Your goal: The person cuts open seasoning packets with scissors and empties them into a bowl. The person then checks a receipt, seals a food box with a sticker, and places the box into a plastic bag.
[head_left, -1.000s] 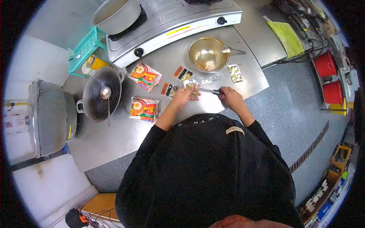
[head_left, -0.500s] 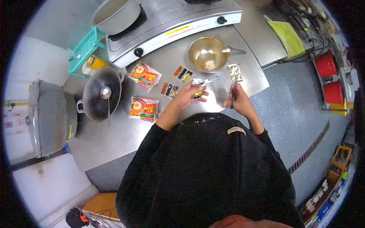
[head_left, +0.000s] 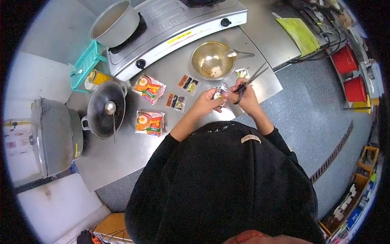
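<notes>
Blk-handled scissors (head_left: 248,81), blades slightly parted, tips twd approx 1–2 o'clock; silver foil sachet (head_left: 222,86), crumpled, partly hidden, nr handles' 9 o'clock.

- Square red-and-white plastic noodle packet (head_left: 150,91), left of the left hand's (head_left: 209,102) grip: red lettering, blurred, seemingly "Mi goreng".
- Matching square packet (head_left: 150,123), also left of it, nearer the body: seemingly the same words.
- Silver-and-white metal gas stove (head_left: 162,34), beyond the grip: embossed "Rinnai", faint; yellow strip sticker (head_left: 179,38), unreadable.
- Beige fabric tab (head_left: 250,139), bodyward of the grip: lettering illegible.
</notes>
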The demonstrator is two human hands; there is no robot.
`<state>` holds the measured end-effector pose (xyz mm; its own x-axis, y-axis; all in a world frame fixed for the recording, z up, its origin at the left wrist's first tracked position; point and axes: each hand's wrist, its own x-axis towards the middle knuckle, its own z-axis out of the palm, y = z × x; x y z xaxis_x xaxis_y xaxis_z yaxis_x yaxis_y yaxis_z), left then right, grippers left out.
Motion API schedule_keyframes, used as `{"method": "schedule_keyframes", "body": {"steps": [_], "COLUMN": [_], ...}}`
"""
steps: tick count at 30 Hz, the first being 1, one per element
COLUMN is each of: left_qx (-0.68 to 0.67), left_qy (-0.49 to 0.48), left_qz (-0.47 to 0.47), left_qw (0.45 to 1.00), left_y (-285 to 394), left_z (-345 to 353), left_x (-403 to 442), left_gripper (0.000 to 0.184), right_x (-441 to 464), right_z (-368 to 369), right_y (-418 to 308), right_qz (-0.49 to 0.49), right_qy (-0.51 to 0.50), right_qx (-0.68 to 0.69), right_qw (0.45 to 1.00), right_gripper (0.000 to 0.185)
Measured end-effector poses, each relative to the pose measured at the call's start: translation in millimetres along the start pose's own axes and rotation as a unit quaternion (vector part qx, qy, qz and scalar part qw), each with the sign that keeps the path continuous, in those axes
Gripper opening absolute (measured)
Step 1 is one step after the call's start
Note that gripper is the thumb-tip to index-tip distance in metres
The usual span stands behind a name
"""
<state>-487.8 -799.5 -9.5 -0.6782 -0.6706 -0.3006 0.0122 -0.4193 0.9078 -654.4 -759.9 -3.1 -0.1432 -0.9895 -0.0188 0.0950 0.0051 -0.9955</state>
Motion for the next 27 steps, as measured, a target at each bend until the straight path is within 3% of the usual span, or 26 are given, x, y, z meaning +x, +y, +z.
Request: {"method": "schedule_keyframes", "body": {"steps": [9, 11, 12, 14, 15, 18, 22, 27], "left_qx": [0.034, 0.028, 0.022, 0.004, -0.014, 0.002, 0.020, 0.043], "left_qy": [-0.002, 0.022, 0.047, 0.065, 0.082, 0.075, 0.056, 0.005], "left_qz": [0.014, 0.002, -0.009, -0.005, -0.002, -0.006, -0.005, -0.031], "left_qw": [0.999, 0.999, 0.999, 0.998, 0.997, 0.997, 0.998, 0.999], "left_y": [-0.9, 0.6, 1.4, 1.8, 1.4, 1.7, 0.8, -6.6], "left_z": [0.7, 1.6, 1.4, -0.2, -0.9, 0.0, 5.6, 11.9], "left_x": [17.0, 19.0, 19.9, 21.8, 23.6, 29.8, 36.5, 46.3], "left_gripper": [0.024, 0.024, 0.024, 0.024, 0.024, 0.027, 0.029, 0.027], "right_x": [4.6, 5.3, 3.8, -2.7, -7.2, -19.6, -18.5, -14.6], "right_z": [-15.8, -34.2, -45.8, -66.6, -68.2, -69.3, -75.5, -83.8], "right_y": [-1.4, 4.6, -0.4, -17.3, -21.6, -31.1, -18.6, -4.3], "right_qz": [0.015, -0.073, -0.073, -0.016, -0.016, 0.110, 0.134, 0.144], "right_qy": [-0.002, 0.015, 0.015, -0.070, -0.070, -0.171, -0.226, -0.250], "right_qx": [0.033, -0.133, -0.133, -0.463, -0.464, -0.481, -0.469, -0.378], "right_qw": [0.999, 0.988, 0.988, 0.883, 0.883, 0.853, 0.843, 0.880], "right_gripper": [0.035, 0.035, 0.035, 0.044, 0.044, 0.057, 0.056, 0.050]}}
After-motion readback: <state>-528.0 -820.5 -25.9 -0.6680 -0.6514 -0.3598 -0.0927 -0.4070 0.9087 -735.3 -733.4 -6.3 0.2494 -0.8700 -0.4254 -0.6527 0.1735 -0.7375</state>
